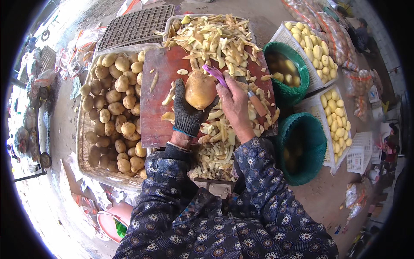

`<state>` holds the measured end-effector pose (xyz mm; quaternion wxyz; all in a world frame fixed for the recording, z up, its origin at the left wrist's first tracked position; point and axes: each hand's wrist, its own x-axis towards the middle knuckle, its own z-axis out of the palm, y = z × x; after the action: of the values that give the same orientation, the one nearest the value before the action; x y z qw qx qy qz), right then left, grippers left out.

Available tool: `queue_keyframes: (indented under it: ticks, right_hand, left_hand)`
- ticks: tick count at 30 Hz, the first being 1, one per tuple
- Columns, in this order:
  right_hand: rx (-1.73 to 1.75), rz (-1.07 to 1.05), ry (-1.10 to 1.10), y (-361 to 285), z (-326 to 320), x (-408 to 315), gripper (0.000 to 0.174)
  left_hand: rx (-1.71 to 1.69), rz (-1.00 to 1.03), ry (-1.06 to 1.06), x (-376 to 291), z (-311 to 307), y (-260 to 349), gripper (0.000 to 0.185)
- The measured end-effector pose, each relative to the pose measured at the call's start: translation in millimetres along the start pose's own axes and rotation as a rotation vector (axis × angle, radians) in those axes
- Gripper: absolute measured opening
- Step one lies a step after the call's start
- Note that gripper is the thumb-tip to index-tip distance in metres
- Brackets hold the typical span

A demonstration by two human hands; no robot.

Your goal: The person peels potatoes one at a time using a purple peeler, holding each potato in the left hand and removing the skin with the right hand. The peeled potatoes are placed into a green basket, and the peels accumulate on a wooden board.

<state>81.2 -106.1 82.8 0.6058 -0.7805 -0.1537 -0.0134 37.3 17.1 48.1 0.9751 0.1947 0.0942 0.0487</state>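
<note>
My left hand (194,105), in a dark knit glove, holds a large unpeeled potato (200,90) above a red board (158,106). My bare right hand (233,102) grips a purple peeler (216,75), whose head is near the potato's upper right side. Potato peelings (216,35) heap at the board's far side, and more lie beneath my hands. A knife with a wooden handle (257,104) rests among peelings right of my right hand; its blade is mostly hidden.
A crate of unpeeled potatoes (116,103) stands at left. On the right are a green lined tub with potatoes in water (304,71), a second green tub (318,145) and crates of peeled potatoes (338,116). A pink bucket (108,223) stands lower left. People are in the right background.
</note>
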Motion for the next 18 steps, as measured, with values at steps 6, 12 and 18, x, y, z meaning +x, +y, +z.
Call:
queue_keyframes:
  ticks: [6, 12, 18]
  right_hand:
    - [-0.265, -0.186, -0.107, -17, 2, -8, 0.040]
    - [-0.421, -0.203, -0.104, -8, 23, -15, 0.036]
    - [-0.575, -0.138, -0.012, -25, 21, -93, 0.046]
  left_hand:
    - [0.689, 0.423, 0.056, 4, -13, -10, 0.050]
    - [0.545, 0.427, 0.167, 2, -21, -19, 0.029]
    - [-0.029, 0.062, 0.240, -6, -34, -23, 0.027]
